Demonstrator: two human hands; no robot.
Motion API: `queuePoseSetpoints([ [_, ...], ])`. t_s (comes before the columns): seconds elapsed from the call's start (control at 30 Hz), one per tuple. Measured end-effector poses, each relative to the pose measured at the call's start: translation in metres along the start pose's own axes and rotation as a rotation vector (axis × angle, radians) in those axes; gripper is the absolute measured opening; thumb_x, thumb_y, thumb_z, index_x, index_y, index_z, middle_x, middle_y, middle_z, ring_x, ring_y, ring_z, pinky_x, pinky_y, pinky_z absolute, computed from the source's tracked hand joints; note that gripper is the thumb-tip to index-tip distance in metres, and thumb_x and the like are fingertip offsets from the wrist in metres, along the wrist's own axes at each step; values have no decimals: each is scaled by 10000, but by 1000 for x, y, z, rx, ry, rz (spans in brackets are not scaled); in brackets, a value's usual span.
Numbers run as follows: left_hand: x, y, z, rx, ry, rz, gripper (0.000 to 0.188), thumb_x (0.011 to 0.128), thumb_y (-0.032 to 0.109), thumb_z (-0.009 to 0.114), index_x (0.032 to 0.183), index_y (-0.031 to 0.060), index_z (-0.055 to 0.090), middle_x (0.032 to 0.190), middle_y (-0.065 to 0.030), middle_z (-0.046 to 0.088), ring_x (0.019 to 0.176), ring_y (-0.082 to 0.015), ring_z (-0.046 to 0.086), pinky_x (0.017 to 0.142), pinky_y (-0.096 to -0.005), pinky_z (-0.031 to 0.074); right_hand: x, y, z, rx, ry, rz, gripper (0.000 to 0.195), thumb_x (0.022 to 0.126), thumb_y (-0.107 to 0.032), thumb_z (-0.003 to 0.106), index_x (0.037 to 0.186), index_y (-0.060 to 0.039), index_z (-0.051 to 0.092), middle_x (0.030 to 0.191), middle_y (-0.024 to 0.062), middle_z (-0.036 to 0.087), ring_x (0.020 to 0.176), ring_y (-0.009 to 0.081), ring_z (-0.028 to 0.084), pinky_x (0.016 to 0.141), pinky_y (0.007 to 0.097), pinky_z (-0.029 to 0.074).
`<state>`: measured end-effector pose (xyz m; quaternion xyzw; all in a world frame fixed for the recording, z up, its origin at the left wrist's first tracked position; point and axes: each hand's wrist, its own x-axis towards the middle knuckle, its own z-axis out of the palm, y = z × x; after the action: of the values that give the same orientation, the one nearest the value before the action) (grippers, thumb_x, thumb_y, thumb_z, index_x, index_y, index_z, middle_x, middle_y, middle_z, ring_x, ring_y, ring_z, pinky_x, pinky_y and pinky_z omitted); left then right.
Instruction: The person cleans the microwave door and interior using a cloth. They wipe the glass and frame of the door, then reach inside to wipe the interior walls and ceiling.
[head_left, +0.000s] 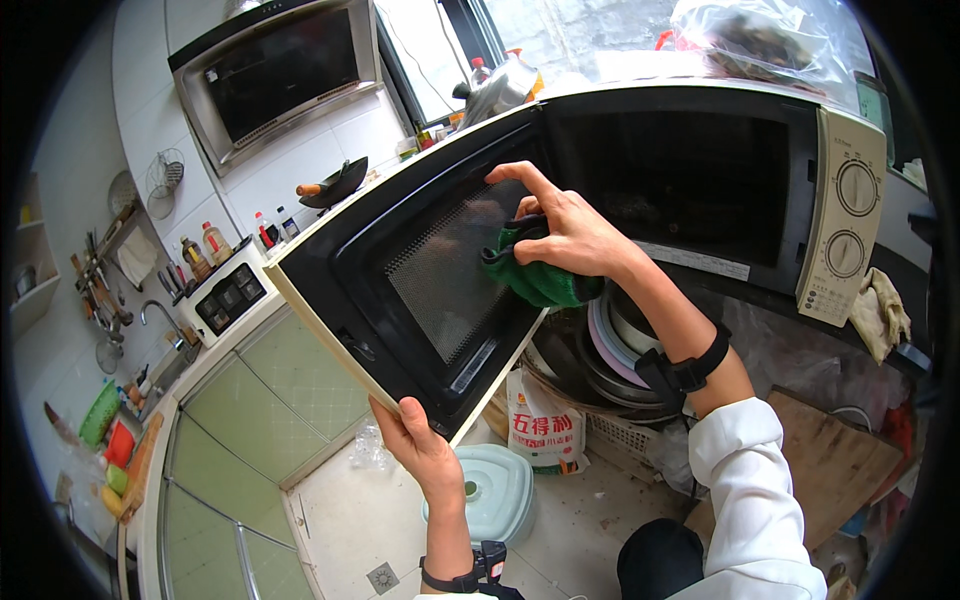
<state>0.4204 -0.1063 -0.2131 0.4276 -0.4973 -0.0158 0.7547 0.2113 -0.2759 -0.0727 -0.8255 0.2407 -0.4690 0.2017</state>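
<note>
A microwave oven's door hangs wide open, its black inner face and perforated window turned towards me. My left hand grips the door's lower outer corner, thumb on the inner side. Against the window, my right hand holds a bunched green cloth with dark edging; its index finger is stretched out towards the door's upper part. The oven's dark cavity lies behind that hand. Two dials sit on the cream control panel at the right.
Beneath the oven are stacked pans and basins, a flour sack and a pale blue lidded tub. A beige cloth hangs by the panel. Green cabinets line the left; a wok stands beyond the door.
</note>
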Motion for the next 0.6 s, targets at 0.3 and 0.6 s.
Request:
queuePoseSetpoints([
  [0.3,1,3,-1,12,-6,8,700,1123,482,469,1560,-54,360,1557,-141,421,1418,-207,380,1220,-349,227,-5,1,1,19,8,0,774,712,-103,709,1444,-196,474,1350,72,621,984,237,678,779,353,558],
  [0.6,1,4,-1,13,-12,0,768,1117,516,460,1611,-54,314,1670,-140,350,1519,-205,317,1277,-366,162,-7,-11,1,-35,-7,11,762,729,-111,698,1452,-189,470,1227,118,669,843,227,676,730,352,571],
])
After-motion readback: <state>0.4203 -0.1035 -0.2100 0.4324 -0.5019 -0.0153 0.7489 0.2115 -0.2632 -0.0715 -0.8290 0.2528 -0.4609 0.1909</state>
